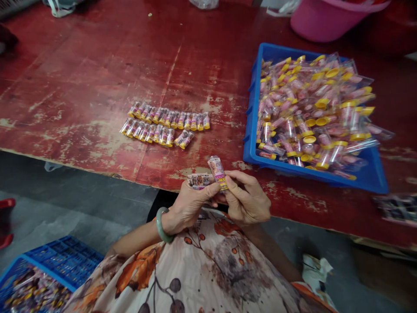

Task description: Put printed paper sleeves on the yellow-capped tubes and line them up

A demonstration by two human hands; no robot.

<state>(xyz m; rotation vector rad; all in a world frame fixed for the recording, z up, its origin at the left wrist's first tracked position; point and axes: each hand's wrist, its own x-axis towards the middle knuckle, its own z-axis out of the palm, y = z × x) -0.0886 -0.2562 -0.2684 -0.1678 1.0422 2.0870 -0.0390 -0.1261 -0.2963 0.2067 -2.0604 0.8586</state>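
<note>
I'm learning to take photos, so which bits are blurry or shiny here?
Head view: left hand, right hand and printed tube fairly clear; head view: soft sheen on the red table, toward its far side; head view: dark-and-pink pile at the right edge smeared, too blurred to name.

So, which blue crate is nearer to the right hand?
The crate on the table, heaped with yellow-capped tubes, close to the right hand; the other crate is lower, at the left.
</note>
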